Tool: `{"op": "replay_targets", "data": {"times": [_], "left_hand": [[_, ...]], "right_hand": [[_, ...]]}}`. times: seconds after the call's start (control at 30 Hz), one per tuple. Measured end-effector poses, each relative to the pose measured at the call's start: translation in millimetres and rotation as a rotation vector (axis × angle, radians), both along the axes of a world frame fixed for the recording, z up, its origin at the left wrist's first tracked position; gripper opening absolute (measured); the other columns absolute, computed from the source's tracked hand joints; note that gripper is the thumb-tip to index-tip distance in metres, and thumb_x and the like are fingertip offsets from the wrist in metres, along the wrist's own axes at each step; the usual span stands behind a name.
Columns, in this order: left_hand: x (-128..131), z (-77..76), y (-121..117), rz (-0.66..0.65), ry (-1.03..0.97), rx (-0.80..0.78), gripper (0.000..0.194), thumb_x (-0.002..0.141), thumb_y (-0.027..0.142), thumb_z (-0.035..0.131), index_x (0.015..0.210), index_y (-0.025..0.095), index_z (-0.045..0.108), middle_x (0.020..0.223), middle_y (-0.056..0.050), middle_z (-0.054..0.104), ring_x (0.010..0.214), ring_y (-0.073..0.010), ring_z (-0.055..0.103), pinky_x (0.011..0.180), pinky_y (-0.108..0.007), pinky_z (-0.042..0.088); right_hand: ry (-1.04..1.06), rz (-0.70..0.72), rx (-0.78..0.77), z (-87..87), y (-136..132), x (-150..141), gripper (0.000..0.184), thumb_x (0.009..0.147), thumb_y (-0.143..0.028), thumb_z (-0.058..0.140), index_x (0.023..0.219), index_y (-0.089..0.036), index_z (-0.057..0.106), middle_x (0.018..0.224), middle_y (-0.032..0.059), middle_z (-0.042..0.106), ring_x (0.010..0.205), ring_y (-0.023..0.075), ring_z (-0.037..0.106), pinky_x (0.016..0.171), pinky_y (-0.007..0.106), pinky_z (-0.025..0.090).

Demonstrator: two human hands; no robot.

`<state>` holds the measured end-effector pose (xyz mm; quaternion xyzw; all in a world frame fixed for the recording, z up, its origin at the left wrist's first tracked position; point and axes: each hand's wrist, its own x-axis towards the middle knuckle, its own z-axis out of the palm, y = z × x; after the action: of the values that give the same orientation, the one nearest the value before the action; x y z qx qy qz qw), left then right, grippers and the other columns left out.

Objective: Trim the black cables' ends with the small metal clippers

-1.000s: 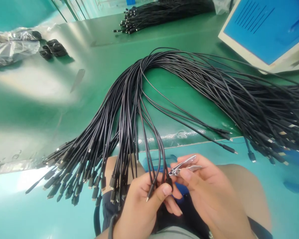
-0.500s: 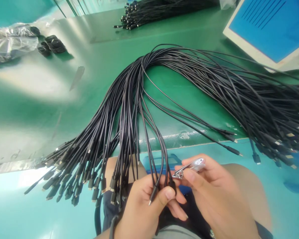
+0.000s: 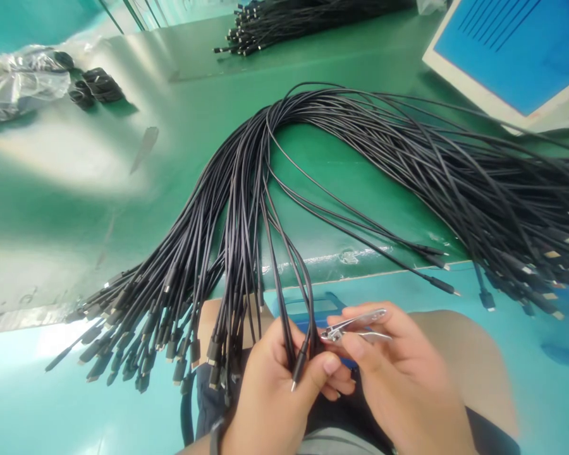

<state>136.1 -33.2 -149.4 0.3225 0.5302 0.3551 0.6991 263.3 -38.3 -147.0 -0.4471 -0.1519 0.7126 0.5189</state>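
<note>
Several black cables come down from a large cable bundle (image 3: 246, 164) into my left hand (image 3: 284, 385). Its fingers are closed on them near the connector ends, and one cable's metal-tipped connector (image 3: 298, 368) sticks out past the thumb. My right hand (image 3: 403, 373) grips a silver nail clipper (image 3: 353, 323) between thumb and fingers. The clipper's jaws lie close beside the held cables, just right of my left hand; whether they touch a cable I cannot tell. Other cable ends with connectors hang over the table edge to the left of my left hand.
The bundle arches over a green table (image 3: 180, 114), its other ends spread at the right. Behind it lies another cable bundle (image 3: 284, 25). A blue and white box (image 3: 493, 50) stands back right. Coiled black cables (image 3: 97, 86) and clear plastic bags (image 3: 23, 85) lie back left.
The clipper has tilted, so its lever and body now show spread apart. The cables in my left hand have shifted slightly, and the connector points lower.
</note>
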Motion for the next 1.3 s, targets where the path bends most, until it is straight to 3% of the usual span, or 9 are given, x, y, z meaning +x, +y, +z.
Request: {"op": "replay_targets", "data": {"times": [0.2, 0.5, 0.7, 0.77, 0.87, 0.97, 1.07, 1.2, 1.3], "left_hand": [[1.0, 0.4, -0.4, -0.004, -0.011, 0.003, 0.030, 0.077, 0.036, 0.076, 0.075, 0.018, 0.052, 0.063, -0.004, 0.075, 0.057, -0.0177, 0.072, 0.051, -0.023, 0.056], [2.9, -2.1, -2.0, -0.019, -0.028, -0.057, 0.033, 0.078, 0.042, 0.074, 0.080, 0.016, 0.053, 0.064, -0.004, 0.073, 0.054, -0.0153, 0.070, 0.051, -0.021, 0.055], [-0.6, -7.5, -4.6, -0.105, 0.012, -0.161, 0.042, 0.073, 0.051, 0.075, 0.079, 0.018, 0.050, 0.044, 0.007, 0.056, 0.028, -0.0024, 0.041, 0.030, -0.010, 0.026], [-1.9, -10.9, -5.9, -0.127, 0.021, -0.173, 0.042, 0.073, 0.052, 0.074, 0.076, 0.018, 0.050, 0.040, 0.009, 0.049, 0.028, -0.0016, 0.034, 0.029, -0.011, 0.022], [-2.9, -16.8, -10.4, -0.117, -0.076, -0.167, 0.039, 0.080, 0.052, 0.068, 0.077, 0.018, 0.051, 0.045, 0.006, 0.055, 0.033, -0.0051, 0.045, 0.036, -0.015, 0.033], [-5.8, -25.3, -19.1, -0.103, -0.138, -0.100, 0.026, 0.089, 0.041, 0.062, 0.090, 0.016, 0.059, 0.069, -0.003, 0.071, 0.066, -0.0136, 0.066, 0.067, -0.024, 0.050], [-12.0, -37.3, -29.3, -0.126, -0.130, -0.055, 0.019, 0.093, 0.033, 0.059, 0.093, 0.015, 0.065, 0.090, -0.007, 0.073, 0.091, -0.0162, 0.067, 0.088, -0.027, 0.047], [-17.7, -52.8, -38.3, -0.167, -0.426, -0.140, 0.025, 0.083, 0.037, 0.071, 0.096, 0.017, 0.062, 0.088, -0.003, 0.070, 0.065, -0.0118, 0.070, 0.066, -0.023, 0.052], [-17.9, -57.6, -42.3, -0.201, -0.555, -0.220, 0.030, 0.077, 0.033, 0.078, 0.097, 0.016, 0.063, 0.089, -0.004, 0.071, 0.063, -0.0135, 0.072, 0.057, -0.020, 0.054]], "right_hand": [[0.014, 0.022, -0.010, -0.5, 0.5, 1.0, 0.013, 0.082, -0.030, 0.074, 0.088, -0.023, 0.064, 0.063, -0.0005, 0.063, 0.050, 0.0112, 0.054, 0.049, 0.028, 0.051], [-0.032, 0.014, -0.038, -11.2, -0.7, 5.0, 0.015, 0.085, -0.035, 0.070, 0.091, -0.025, 0.061, 0.076, 0.0006, 0.066, 0.047, 0.0123, 0.056, 0.043, 0.029, 0.050], [0.092, 0.191, 0.056, -2.8, 6.2, 11.4, 0.016, 0.083, -0.036, 0.070, 0.090, -0.025, 0.061, 0.080, 0.0001, 0.066, 0.057, 0.0162, 0.064, 0.055, 0.033, 0.054], [-0.035, 0.240, 0.077, 0.8, 10.1, 16.4, 0.012, 0.084, -0.033, 0.070, 0.090, -0.024, 0.063, 0.079, 0.0002, 0.068, 0.067, 0.0165, 0.067, 0.065, 0.030, 0.055], [-0.360, 0.255, 0.138, 5.5, 15.6, 29.2, 0.005, 0.084, -0.030, 0.069, 0.086, -0.026, 0.067, 0.081, -0.0005, 0.070, 0.076, 0.0159, 0.068, 0.070, 0.024, 0.055], [-0.865, 0.125, 0.209, 8.1, 21.5, 47.5, 0.008, 0.082, -0.033, 0.070, 0.087, -0.027, 0.068, 0.088, 0.0005, 0.072, 0.082, 0.0193, 0.068, 0.073, 0.027, 0.055], [-1.210, 0.001, 0.237, 8.1, 29.4, 65.2, 0.014, 0.079, -0.037, 0.071, 0.089, -0.028, 0.069, 0.096, 0.0019, 0.072, 0.092, 0.0236, 0.067, 0.080, 0.033, 0.053], [-1.203, 0.011, 0.266, 8.0, 40.3, 76.1, 0.011, 0.077, -0.036, 0.072, 0.084, -0.028, 0.069, 0.092, -0.0001, 0.073, 0.090, 0.0218, 0.068, 0.076, 0.030, 0.054], [-1.184, -0.028, 0.277, 8.3, 45.5, 77.8, 0.011, 0.076, -0.035, 0.073, 0.083, -0.027, 0.069, 0.090, -0.0003, 0.073, 0.084, 0.0194, 0.068, 0.074, 0.028, 0.054]]}}
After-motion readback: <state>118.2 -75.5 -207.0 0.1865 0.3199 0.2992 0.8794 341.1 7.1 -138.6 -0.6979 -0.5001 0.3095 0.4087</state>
